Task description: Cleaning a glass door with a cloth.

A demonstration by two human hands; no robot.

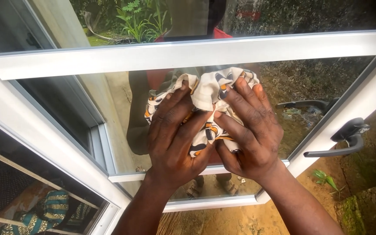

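Pressing a bunched cloth [207, 102] flat against the door's glass pane [310, 82] with both hands.

We judge the cloth soft, light and limp: it crumples under the fingers and would slide easily on smooth glass, so it wants a broad, flat hold over its middle, not a pinch at an edge. Our left hand [175, 132] lies spread over its left half, our right hand [249, 130] over its right half, thumbs meeting near the centre. Neither grip is clenched; the fingers are splayed wide, palms pinning the patterned fabric to the pane. The cloth sits in the pane's upper middle, just under the white crossbar [188, 54], well apart from the dark handle [344, 141] at the door's right edge.
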